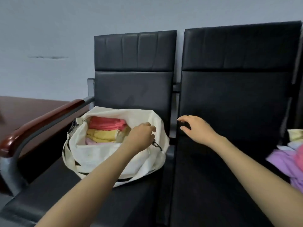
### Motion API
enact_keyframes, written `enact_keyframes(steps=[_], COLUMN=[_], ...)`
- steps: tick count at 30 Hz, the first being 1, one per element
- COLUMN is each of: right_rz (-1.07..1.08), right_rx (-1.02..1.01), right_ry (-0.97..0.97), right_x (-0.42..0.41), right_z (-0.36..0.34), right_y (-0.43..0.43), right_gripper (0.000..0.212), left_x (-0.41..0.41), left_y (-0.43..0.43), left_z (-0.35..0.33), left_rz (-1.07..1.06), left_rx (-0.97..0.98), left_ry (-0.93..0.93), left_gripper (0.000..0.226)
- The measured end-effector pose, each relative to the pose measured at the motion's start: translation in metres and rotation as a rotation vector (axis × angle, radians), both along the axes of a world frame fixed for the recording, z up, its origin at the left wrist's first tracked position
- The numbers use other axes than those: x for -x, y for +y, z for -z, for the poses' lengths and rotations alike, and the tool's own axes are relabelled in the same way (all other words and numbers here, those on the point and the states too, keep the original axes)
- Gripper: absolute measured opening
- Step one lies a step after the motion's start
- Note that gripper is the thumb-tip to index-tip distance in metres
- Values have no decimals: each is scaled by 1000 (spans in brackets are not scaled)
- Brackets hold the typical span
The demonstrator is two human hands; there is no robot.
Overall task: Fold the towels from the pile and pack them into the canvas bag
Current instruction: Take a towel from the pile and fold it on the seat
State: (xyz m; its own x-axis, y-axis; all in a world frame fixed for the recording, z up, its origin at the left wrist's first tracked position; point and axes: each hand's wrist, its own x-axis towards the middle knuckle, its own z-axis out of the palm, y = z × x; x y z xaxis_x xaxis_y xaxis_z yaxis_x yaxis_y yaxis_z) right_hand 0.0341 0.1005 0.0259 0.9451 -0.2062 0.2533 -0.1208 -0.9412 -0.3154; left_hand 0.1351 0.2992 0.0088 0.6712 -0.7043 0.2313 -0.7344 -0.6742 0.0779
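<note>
A row of black padded seats [229,104] stands against the wall and carries everything. On the left seat, beside a red-brown wooden armrest [41,123], sits the cream canvas bag [101,154]. Its mouth gapes upward and its long axis runs left to right across the seat.

The loose pile of towels [282,161], purple, pink and pale, lies at the far right and is cut off by the edge of view. The whole middle seat lies between the pile and the bag.

Inside the bag are three folded towels, packed side by side from back to front. A coral towel [106,123] is at the back, a yellow towel [101,134] is next, and a pale pink towel [90,141] is nearest the front wall.

The left hand [141,136] is at the right end of the bag's mouth. Its fingers [151,128] curl over the rim and seem to pinch the cloth just above the dark zip pull [156,145].

The right hand [196,130] is over the back of the middle seat. Its fingers [182,119] are loosely bent with the tips toward the cushion, and I can see nothing in them.

The next towel lies to the right of that free hand, well apart from it. The right hand is clearly the nearer of the two, so I judge the reach to be a sideways sweep to the right while the left hand keeps the bag open.
</note>
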Motion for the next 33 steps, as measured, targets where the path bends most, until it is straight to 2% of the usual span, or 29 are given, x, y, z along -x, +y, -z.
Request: enact_keyframes(steps=[9,15,19,21,24,26,31,33], right_rz=[353,624,785,816,801,807,905,953], right_rx=[-120,-243,-252,-252,-204,-164,-71,-10], right_ry=[-40,-77,-152,-127,-6,82,59,2], right_x=[247,355,378,379,381,380,367,358], right_z=[25,63,89,94,101,106,107,103], right_y=[-119,-190,-227,-241,-252,-253,-242,-238], right_gripper=[32,33,53,62,67,67,62,62], left_x=[180,272,307,321,335,335,324,326], left_y=[-171,-272,-332,-354,-376,-385,-387,-376], left_z=[10,35,64,77,96,104,106,90], left_rz=[364,482,534,522,505,482,480,480], left_rx=[23,55,103,100,85,164,382,506], left_ry=[209,370,518,571,482,500,775,974], left_gripper=[28,31,46,48,25,15,17,20])
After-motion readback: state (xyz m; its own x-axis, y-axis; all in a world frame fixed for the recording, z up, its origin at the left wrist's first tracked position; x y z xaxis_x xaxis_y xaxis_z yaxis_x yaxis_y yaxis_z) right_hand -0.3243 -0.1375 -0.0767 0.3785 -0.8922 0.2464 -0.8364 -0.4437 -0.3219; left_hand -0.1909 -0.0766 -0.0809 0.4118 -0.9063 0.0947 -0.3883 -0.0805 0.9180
